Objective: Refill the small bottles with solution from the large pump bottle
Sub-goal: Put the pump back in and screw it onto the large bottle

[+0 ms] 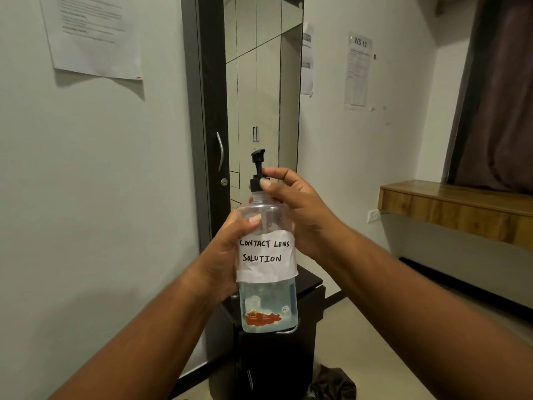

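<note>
The large clear pump bottle (266, 272) is held upright in the air in front of me. A white paper label on it reads "CONTACT LENS SOLUTION", and clear liquid fills roughly its lower third. My left hand (227, 255) grips the bottle's body from the left, thumb on the front. My right hand (294, 206) pinches the black pump collar (257, 182) at the neck with thumb and fingers. The black pump head (257, 155) stands raised above. No small bottles are in view.
A black cabinet (305, 310) stands below the bottle against the wall. A tall mirror (259, 82) in a dark frame is straight ahead. A wooden shelf (450, 206) juts from the right wall. Dark cloth (334, 382) lies on the floor.
</note>
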